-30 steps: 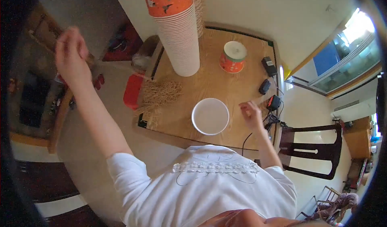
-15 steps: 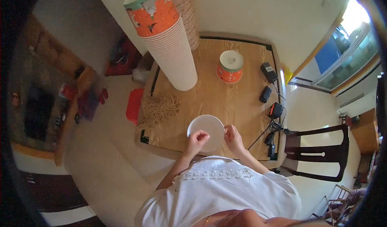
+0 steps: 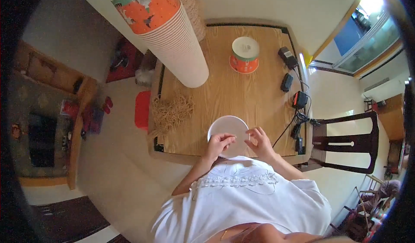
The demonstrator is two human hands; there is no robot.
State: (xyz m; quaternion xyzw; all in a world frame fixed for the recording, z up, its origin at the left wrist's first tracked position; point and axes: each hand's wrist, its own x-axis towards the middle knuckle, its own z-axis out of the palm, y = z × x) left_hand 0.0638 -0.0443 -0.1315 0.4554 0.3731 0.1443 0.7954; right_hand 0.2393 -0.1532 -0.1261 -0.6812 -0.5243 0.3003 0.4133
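Note:
A white paper bucket (image 3: 228, 126) stands at the table's near edge against my body, its round mouth facing up. Over its near left part, my left hand (image 3: 220, 144) is closed, thumb and fingertips pinched together. At the bucket's right rim my right hand (image 3: 260, 143) has its fingers bent in a pinch, with a small pale bit showing at the tips. What either hand pinches is too small to name. A tangled pile of thin brown cords (image 3: 173, 113) lies on the table to the left.
A tall leaning stack of paper buckets (image 3: 177, 48) rises at the back left, with another stack (image 3: 190, 5) behind. One orange and green bucket (image 3: 245, 55) sits upside down farther back. Black adapters (image 3: 287, 82) and cables line the wooden table's (image 3: 225, 87) right side, beside a dark chair (image 3: 346, 143).
My fingertips have come closer together over the bucket's mouth. The right fingers have shifted slightly inward at the rim. The whole view has moved a little.

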